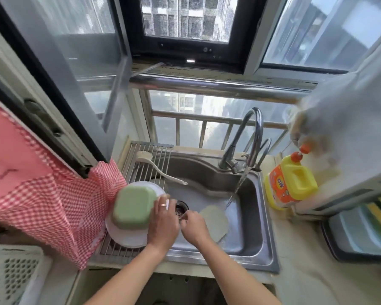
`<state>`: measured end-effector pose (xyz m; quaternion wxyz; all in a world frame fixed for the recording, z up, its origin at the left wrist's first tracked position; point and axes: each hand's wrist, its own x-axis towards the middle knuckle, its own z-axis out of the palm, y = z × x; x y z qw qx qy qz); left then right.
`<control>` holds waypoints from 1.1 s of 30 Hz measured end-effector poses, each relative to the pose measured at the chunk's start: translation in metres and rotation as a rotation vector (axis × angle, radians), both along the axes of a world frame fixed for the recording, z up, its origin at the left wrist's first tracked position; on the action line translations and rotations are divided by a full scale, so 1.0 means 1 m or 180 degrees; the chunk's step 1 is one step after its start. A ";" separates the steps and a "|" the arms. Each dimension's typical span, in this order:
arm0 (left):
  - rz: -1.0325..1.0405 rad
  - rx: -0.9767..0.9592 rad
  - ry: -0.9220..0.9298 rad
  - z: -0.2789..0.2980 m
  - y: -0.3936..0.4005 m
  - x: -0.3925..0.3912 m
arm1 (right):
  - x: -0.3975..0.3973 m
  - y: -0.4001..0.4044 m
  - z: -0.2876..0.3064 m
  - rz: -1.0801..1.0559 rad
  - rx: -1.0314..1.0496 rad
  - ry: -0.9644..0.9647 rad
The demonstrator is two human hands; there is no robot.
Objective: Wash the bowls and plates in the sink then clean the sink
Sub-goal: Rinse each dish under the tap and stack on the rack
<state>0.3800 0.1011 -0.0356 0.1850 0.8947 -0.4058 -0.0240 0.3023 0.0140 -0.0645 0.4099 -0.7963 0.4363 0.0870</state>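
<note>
An upturned green square bowl [133, 206] lies on a white plate [124, 237] on the wire drying rack [151, 156] over the sink's left side. The steel sink [250, 219] holds a pale round cloth [216, 222] on its floor. Water runs from the tap [252, 137] into the basin. My left hand [163, 219] lies over the left side of the drain [182, 208], fingers fairly straight, fingertips at the plate's rim. My right hand [193, 224] is beside it, its curled fingers pinching at the drain strainer. What lies under the hands is hidden.
A long-handled white dish brush [156, 167] lies across the rack. A yellow detergent bottle [289, 183] stands on the counter to the right of the sink, with a sponge holder [378, 214] beyond it. A red checked cloth [42, 194] hangs at left above a white perforated basket [9, 276].
</note>
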 end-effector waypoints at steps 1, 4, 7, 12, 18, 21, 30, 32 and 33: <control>-0.0149 -0.0044 0.0172 -0.004 -0.009 -0.011 | -0.010 -0.010 -0.008 0.0021 0.0064 0.0123; -0.0231 0.0436 0.1020 -0.030 -0.033 -0.035 | -0.041 -0.038 -0.037 0.0133 0.0309 0.0554; -0.0002 0.1061 0.2028 -0.062 -0.057 -0.055 | -0.069 -0.065 -0.073 0.0157 0.0436 0.0977; 0.0451 0.1769 0.3054 -0.103 -0.093 -0.074 | -0.091 -0.105 -0.115 0.0021 0.0605 0.1117; 0.1693 0.1553 0.3864 -0.232 -0.091 -0.077 | -0.095 -0.138 -0.148 -0.0561 0.0229 0.0847; 0.2139 0.1540 0.3744 -0.228 -0.103 -0.077 | -0.093 -0.146 -0.155 -0.0754 0.0337 0.0791; 0.2641 0.1552 0.3297 -0.168 -0.123 -0.077 | -0.085 -0.150 -0.140 -0.1063 0.0243 0.0968; 0.2675 0.1338 0.3341 -0.167 -0.122 -0.077 | -0.083 -0.149 -0.140 -0.0975 0.0237 0.1019; 0.2686 0.1236 0.3379 -0.168 -0.121 -0.077 | -0.081 -0.147 -0.140 -0.0915 0.0242 0.1041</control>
